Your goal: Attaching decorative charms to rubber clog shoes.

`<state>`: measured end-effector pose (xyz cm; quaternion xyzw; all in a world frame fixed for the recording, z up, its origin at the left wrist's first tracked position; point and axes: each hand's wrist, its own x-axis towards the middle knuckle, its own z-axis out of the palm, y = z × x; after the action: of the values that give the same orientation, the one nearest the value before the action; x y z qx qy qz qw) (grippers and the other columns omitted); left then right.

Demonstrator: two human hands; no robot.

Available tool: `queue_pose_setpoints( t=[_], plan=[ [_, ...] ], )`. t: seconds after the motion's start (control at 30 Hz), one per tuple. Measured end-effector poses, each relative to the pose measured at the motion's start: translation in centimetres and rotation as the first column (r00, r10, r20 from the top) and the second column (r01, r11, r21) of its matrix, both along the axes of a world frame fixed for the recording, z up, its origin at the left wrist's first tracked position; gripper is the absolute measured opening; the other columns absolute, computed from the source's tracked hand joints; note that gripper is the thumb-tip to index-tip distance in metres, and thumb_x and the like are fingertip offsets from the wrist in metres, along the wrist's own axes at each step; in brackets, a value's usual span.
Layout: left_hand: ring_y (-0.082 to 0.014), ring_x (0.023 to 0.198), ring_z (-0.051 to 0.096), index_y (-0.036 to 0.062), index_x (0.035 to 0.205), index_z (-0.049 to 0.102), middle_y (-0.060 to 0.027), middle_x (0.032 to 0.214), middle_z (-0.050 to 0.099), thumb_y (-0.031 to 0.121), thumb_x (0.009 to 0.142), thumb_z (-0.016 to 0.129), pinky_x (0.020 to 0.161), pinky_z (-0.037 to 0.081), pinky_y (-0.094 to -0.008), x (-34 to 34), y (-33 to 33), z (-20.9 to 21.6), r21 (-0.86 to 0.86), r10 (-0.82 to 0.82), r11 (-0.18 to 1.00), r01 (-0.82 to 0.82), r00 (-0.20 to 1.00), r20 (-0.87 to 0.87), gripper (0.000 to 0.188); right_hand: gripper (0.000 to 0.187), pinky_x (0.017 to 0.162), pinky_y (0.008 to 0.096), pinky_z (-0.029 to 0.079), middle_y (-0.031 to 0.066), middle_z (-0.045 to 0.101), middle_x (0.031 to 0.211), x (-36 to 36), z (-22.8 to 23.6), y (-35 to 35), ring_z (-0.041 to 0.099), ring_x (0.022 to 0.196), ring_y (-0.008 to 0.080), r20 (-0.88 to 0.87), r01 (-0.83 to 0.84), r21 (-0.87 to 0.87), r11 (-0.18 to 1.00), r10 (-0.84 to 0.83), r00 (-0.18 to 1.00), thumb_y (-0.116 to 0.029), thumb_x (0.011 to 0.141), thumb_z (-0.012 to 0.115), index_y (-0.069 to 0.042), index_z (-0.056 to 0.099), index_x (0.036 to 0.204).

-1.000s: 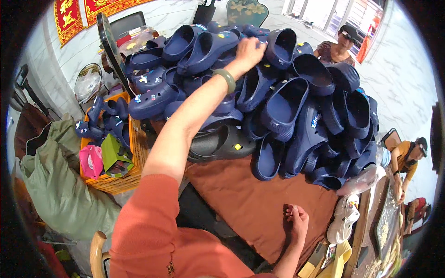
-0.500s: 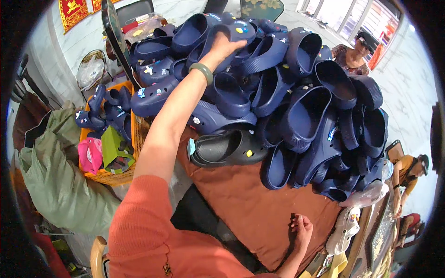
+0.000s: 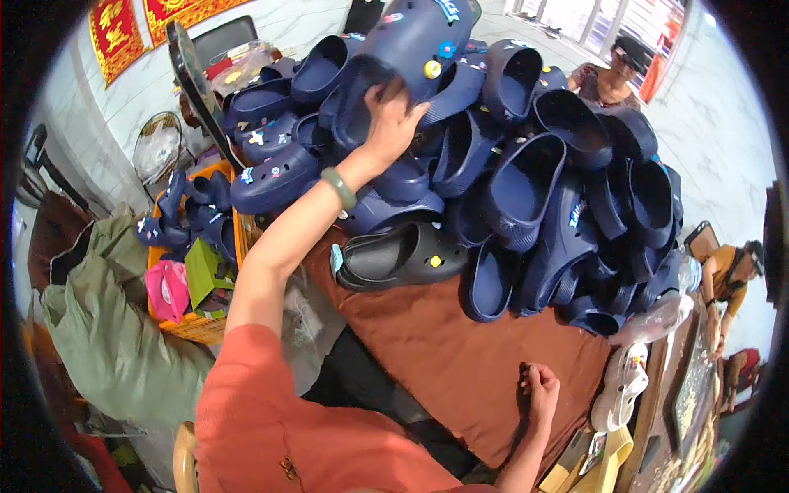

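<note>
With its fingers inside the foot opening, my left hand (image 3: 388,127) grips a navy clog (image 3: 415,45) decorated with small charms. The clog is raised and tilted toe-up over a large heap of navy clogs (image 3: 526,185). At the heap's near edge lies a black clog (image 3: 401,256) with a yellow charm and a light blue tag at one end. My right hand (image 3: 541,388) is closed, low over the brown cloth (image 3: 460,353) covering the table. Something small and dark shows by its fingertips, but I cannot make it out.
On the left, an orange crate (image 3: 201,329) holds navy clogs and pink and green pieces, beside a green sack (image 3: 115,320). A white clog (image 3: 622,386) lies at the cloth's right edge. One person (image 3: 608,82) is at the back; another (image 3: 727,279) is at the right.
My left hand has lifted the navy clog off the heap and drawn it nearer, tilting its toe upward. My right hand stays closed in nearly the same place. The whole view has shifted slightly.
</note>
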<state>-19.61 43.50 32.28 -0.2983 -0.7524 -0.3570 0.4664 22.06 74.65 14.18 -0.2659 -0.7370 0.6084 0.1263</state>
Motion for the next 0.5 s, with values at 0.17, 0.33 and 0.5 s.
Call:
queue_pose_setpoints(
  t=[0.17, 0.33, 0.5],
  plan=[
    [-0.0363, 0.114, 0.044, 0.0016, 0.117, 0.055, -0.0181, 0.120, 0.054, 0.021, 0.087, 0.063, 0.103, 0.023, -0.0443, 13.4, -0.2, -0.7, 0.069, -0.421, 0.899, 0.432, 0.811, 0.406, 0.037, 0.023, 0.051, 0.0214, 0.040, -0.0008, 0.061, 0.066, 0.9, 0.3, -0.3, 0.052, 0.056, 0.0058, 0.099, 0.025, 0.017, 1.000, -0.027, 0.995, -0.023, 0.094, 0.057, -0.003, 0.067, 0.088],
    [-0.0390, 0.121, 0.043, -0.0010, 0.123, 0.053, -0.0223, 0.110, 0.061, 0.023, 0.087, 0.065, 0.106, 0.027, -0.0441, 25.5, -1.0, -3.6, 0.038, -0.341, 0.621, 0.783, 0.227, 0.912, 0.045, 0.046, 0.064, 0.0250, 0.045, 0.0034, 0.062, 0.092, -0.1, 0.9, 0.3, 0.056, 0.075, 0.0118, -0.293, 0.033, -0.357, 0.933, -0.145, 0.945, -0.045, 0.097, 0.048, -0.003, 0.061, 0.110],
    [-0.0329, 0.113, 0.049, -0.0080, 0.114, 0.053, -0.0206, 0.111, 0.059, 0.023, 0.089, 0.062, 0.104, 0.028, -0.0435, 30.6, 2.1, -11.6, 0.081, -0.300, 0.473, 0.877, 0.074, 0.951, 0.041, 0.083, 0.104, 0.0434, 0.035, 0.0125, 0.043, 0.139, -1.5, 4.1, -0.1, 0.040, 0.129, 0.0264, -0.497, -0.161, -0.545, 0.823, -0.163, 0.852, -0.069, 0.089, 0.034, -0.007, 0.032, 0.144]
  ],
)
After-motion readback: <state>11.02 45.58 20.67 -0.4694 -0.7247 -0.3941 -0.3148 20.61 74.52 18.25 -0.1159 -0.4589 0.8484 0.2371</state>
